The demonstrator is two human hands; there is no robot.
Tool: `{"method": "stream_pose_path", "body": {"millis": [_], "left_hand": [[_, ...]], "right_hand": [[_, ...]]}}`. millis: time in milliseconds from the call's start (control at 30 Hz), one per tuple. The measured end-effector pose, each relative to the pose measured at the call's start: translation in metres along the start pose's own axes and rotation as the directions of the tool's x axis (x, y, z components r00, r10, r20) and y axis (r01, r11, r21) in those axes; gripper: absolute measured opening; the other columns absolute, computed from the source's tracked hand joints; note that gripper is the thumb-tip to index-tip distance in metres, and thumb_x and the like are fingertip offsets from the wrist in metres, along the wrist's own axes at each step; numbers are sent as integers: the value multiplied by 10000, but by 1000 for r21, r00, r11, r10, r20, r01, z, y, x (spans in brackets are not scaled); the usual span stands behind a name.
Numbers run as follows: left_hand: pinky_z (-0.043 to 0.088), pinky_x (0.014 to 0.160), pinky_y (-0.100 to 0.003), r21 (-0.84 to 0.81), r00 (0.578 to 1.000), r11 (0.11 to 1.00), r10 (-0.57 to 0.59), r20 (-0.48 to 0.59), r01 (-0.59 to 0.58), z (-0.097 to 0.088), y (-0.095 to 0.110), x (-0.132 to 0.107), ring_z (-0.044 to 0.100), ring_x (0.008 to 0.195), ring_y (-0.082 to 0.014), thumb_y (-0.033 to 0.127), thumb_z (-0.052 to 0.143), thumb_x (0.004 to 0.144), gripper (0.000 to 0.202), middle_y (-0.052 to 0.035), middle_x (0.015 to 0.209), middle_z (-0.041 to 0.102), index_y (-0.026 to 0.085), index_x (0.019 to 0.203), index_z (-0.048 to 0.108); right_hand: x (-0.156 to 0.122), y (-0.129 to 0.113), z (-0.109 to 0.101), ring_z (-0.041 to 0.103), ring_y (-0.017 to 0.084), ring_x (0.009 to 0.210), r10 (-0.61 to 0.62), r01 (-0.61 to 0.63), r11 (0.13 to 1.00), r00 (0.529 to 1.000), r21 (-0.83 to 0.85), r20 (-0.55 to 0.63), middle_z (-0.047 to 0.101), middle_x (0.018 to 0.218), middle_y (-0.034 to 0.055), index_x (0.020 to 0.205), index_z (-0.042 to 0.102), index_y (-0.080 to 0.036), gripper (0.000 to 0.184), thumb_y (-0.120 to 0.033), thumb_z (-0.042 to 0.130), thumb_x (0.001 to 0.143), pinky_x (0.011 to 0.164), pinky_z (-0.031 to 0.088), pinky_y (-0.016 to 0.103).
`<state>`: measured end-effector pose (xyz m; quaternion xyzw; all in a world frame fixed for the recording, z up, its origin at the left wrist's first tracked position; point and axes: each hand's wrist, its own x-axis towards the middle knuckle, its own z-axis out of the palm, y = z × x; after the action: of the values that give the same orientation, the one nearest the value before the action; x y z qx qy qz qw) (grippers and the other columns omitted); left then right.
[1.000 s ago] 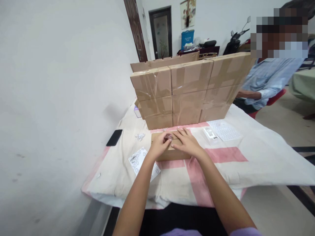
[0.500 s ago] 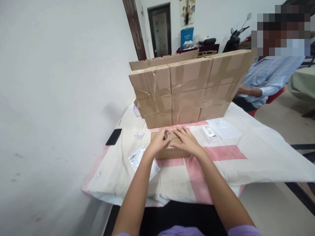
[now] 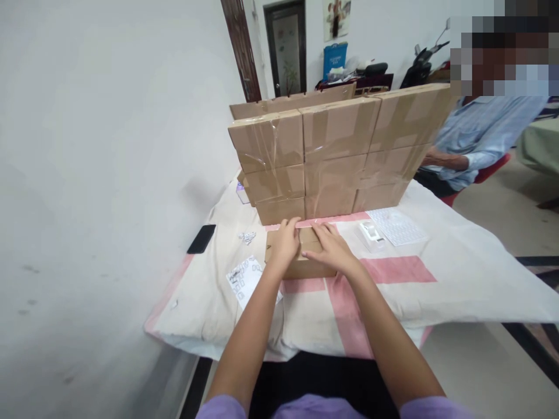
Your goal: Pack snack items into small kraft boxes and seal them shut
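Observation:
A small brown cardboard box (image 3: 310,269) lies closed on the cloth-covered table in front of me. My left hand (image 3: 283,244) rests on the left part of its top, fingers stretched toward the far edge. On the right part of the top lies my right hand (image 3: 331,249), its fingers spread and the thumb pointing left. Neither hand visibly holds anything. Part of the lid shows between the hands; the rest is hidden beneath them.
A wall of taped cardboard boxes (image 3: 336,154) stands just behind. To the right are a white tape dispenser (image 3: 372,235) and a sticker sheet (image 3: 396,227). Left lie a printed sheet (image 3: 247,282), crumpled scraps (image 3: 247,237) and a black phone (image 3: 201,239). A person (image 3: 484,134) sits at the right.
My left hand has gone from curled fingers near the lid's middle to stretched fingers laid over its left part. The right hand has stayed almost in place on the lid.

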<state>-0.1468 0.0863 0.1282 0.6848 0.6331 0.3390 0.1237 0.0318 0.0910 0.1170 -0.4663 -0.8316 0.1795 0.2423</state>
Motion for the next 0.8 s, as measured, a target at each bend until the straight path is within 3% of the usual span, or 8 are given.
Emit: {"method": "stream_pose_path", "body": {"millis": [133, 200, 267, 333, 400, 500, 633, 800], "left_hand": [[514, 974, -398, 14, 992, 993, 116, 39, -117, -5, -1, -38, 628, 1139, -258, 198, 607, 932, 457, -95, 1291, 655, 238, 1386, 579], [436, 1077, -481, 72, 985, 982, 175, 6, -175, -1, -9, -74, 559, 1268, -298, 216, 522, 987, 329, -74, 1343, 659, 268, 1279, 666], [379, 1135, -511, 252, 938, 925, 323, -125, -285, 10, -27, -118, 511, 1355, -305, 167, 486, 986, 434, -91, 1454, 600, 262, 1395, 597], [384, 1138, -515, 370, 914, 873, 386, -129, -317, 21, -56, -166, 424, 1453, -329, 134, 494, 957, 485, -92, 1546, 516, 285, 1407, 594], [413, 1106, -555, 446, 953, 880, 258, -160, -163, 26, -92, -208, 426, 1451, -367, 235, 536, 963, 478, -126, 1558, 497, 261, 1439, 568], [375, 1114, -650, 531, 995, 845, -19, -99, 69, 16, -143, -248, 449, 1440, -375, 367, 462, 1013, 502, -110, 1572, 487, 288, 1508, 490], [309, 1194, -609, 512, 985, 857, -136, 109, 62, -16, -180, -246, 361, 1515, -319, 454, 413, 1016, 532, -67, 1624, 415, 300, 1520, 481], [280, 1214, -577, 494, 979, 856, -199, 43, 152, -28, -189, -204, 350, 1521, -310, 484, 378, 1020, 535, -92, 1613, 432, 258, 1479, 535]], "right_hand": [[-1, 2, 3, 329, 377, 1499, 25, -19, 994, 998, 104, -54, 418, 1592, 175, 1607, 302, -191, 1052, -513, 809, 744, 1163, 402, 556], [-1, 3, 4, 366, 364, 1480, 0, 13, 987, 997, 161, -80, 445, 1571, 176, 1595, 327, -196, 1046, -494, 830, 727, 1157, 416, 541], [-1, 3, 5, 427, 342, 1439, -14, 43, 977, 990, 208, -139, 504, 1520, 172, 1536, 422, -188, 906, -435, 812, 757, 1153, 426, 519], [-1, 5, 8, 511, 316, 1359, 11, 52, 967, 970, 250, -241, 589, 1419, 162, 1399, 561, -181, 633, -346, 745, 816, 1137, 443, 501], [-2, 8, 12, 593, 286, 1247, 52, 64, 950, 932, 305, -358, 667, 1275, 143, 1217, 653, -183, 367, -263, 657, 859, 1097, 477, 483], [-7, 14, 22, 641, 259, 1186, 106, 137, 890, 866, 434, -490, 720, 1133, 113, 1038, 674, -199, 195, -183, 579, 869, 1061, 507, 456], [-19, 21, 29, 607, 246, 1285, 141, 225, 826, 806, 517, -575, 742, 1142, 81, 923, 673, -225, 224, -93, 514, 836, 1123, 462, 477], [-34, 29, 26, 680, 216, 1146, 290, 170, 810, 717, 562, -634, 753, 1124, 70, 862, 666, -219, 300, -55, 415, 847, 1061, 499, 452]]}}
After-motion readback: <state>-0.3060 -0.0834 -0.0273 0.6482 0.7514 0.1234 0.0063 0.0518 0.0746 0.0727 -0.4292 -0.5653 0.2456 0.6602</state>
